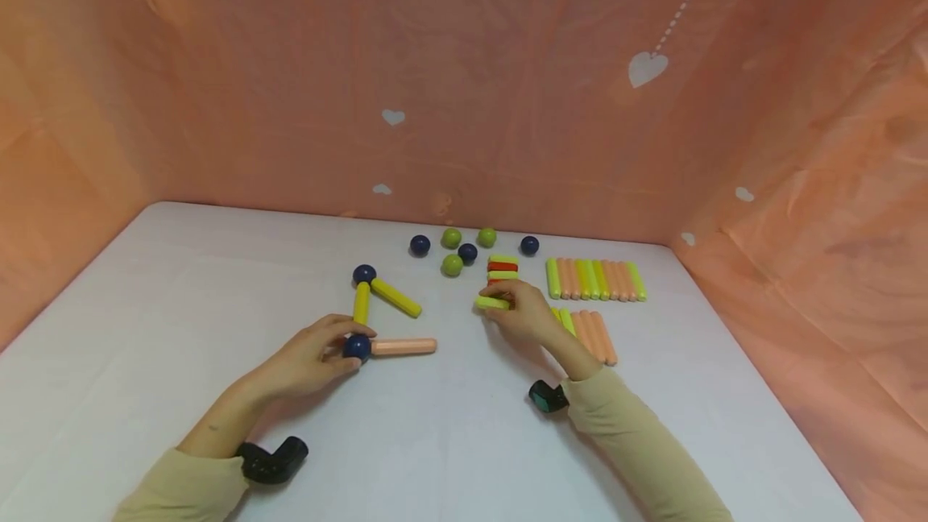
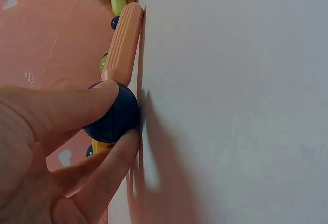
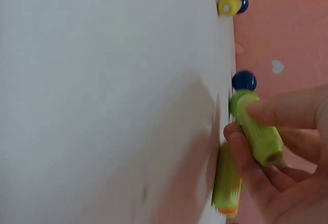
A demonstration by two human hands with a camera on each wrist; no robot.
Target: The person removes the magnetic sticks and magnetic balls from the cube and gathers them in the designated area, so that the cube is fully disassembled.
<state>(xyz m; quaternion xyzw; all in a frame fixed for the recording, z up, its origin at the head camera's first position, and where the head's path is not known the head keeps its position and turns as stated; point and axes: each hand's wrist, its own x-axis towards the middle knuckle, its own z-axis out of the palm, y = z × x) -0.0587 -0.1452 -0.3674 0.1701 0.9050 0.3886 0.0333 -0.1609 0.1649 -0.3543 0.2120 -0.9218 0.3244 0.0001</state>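
Note:
My left hand (image 1: pixel 312 357) pinches a dark blue ball (image 2: pixel 119 115) between thumb and fingers, low over the white table. From that ball an orange rod (image 1: pixel 403 346) points right, and a yellow rod (image 1: pixel 362 302) runs back to a second blue ball (image 1: pixel 365 274). Another yellow rod (image 1: pixel 395 297) slants off that second ball. In my right hand (image 1: pixel 524 311) a short light-green rod (image 3: pixel 261 134) is pinched between thumb and fingers, raised beside a stack of short green and red rods (image 1: pixel 503 266). The right hand hides part of this stack.
Loose green balls (image 1: pixel 453 265) and blue balls (image 1: pixel 420 246) lie at the back middle. A row of long green, orange and yellow rods (image 1: pixel 594 279) is at the back right, with a second row (image 1: pixel 594 337) nearer, partly behind the right wrist. An orange cloth (image 1: pixel 464 87) hangs behind.

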